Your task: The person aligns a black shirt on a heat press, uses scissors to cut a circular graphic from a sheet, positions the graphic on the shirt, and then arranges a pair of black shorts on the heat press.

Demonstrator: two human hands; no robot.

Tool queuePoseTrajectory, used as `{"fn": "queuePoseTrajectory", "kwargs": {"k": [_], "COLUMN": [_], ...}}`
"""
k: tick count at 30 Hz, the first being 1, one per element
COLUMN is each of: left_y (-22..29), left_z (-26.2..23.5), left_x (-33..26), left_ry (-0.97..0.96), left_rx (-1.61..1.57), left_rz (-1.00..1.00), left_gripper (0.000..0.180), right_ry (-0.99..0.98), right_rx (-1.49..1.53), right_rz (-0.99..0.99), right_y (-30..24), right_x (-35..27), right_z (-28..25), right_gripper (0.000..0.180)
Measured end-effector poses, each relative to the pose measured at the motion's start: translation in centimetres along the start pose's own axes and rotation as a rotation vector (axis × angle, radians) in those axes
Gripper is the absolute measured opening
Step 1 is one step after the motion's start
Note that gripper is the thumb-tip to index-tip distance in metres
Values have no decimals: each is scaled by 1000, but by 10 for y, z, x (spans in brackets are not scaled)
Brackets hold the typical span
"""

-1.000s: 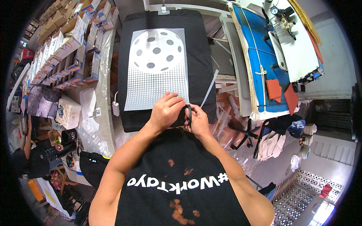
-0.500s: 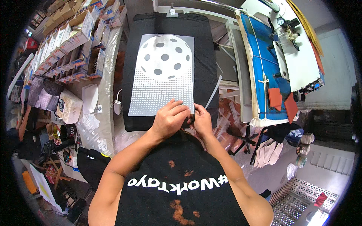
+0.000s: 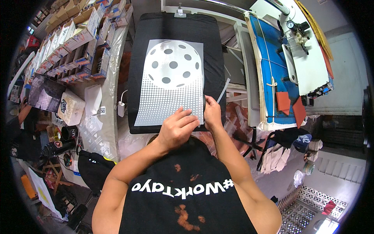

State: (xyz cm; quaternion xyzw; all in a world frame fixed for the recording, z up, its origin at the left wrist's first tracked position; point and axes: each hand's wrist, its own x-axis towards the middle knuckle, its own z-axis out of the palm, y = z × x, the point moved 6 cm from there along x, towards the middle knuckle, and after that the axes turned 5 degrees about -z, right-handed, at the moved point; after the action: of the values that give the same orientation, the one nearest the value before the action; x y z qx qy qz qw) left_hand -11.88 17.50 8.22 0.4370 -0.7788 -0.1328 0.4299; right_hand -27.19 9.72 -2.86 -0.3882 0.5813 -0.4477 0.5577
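A black shirt (image 3: 171, 27) lies flat on a platen in front of me. On it rests a white transfer sheet (image 3: 171, 85) printed with a holed ball above a field of fading dots. My left hand (image 3: 177, 130) sits on the sheet's near right corner, fingers curled down onto it. My right hand (image 3: 212, 112) pinches the same corner at the sheet's right edge, thumb on top. The two hands almost touch. My forearms come up from the bottom over my black printed shirt.
Open cardboard boxes (image 3: 78, 43) line the left side. A white charger with cable (image 3: 121, 109) lies on plastic sheeting (image 3: 105, 132). A blue padded press (image 3: 272, 66), a white machine with a gauge (image 3: 307, 58) and red-orange pads (image 3: 290, 104) stand at right.
My hands have moved up from the shirt's near edge onto the sheet's near right corner. The view has tilted, so the shirt and sheet now sit lower and larger.
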Motion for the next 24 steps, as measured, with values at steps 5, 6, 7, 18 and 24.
{"fn": "queuePoseTrajectory", "kwargs": {"k": [5,6,7,18,24], "left_y": [4,4,5,14,24], "left_z": [-5,-6,-7,-25,-39], "left_x": [-2,-2,-4,-10,-14], "left_ry": [18,18,19,22,9], "left_rx": [-27,-29,-28,-36,-51], "left_rz": [-8,-7,-2,-3,18], "left_gripper": [19,20,20,21,22], "right_ry": [-32,-21,-13,-54,-67], "right_rx": [8,3,0,-56,-71], "right_rz": [45,22,2,72,43], "right_y": [4,4,-3,-27,-33], "right_x": [6,9,9,37,77], "right_z": [-4,-4,0,12,17], "right_gripper": [25,27,29,26,26]}}
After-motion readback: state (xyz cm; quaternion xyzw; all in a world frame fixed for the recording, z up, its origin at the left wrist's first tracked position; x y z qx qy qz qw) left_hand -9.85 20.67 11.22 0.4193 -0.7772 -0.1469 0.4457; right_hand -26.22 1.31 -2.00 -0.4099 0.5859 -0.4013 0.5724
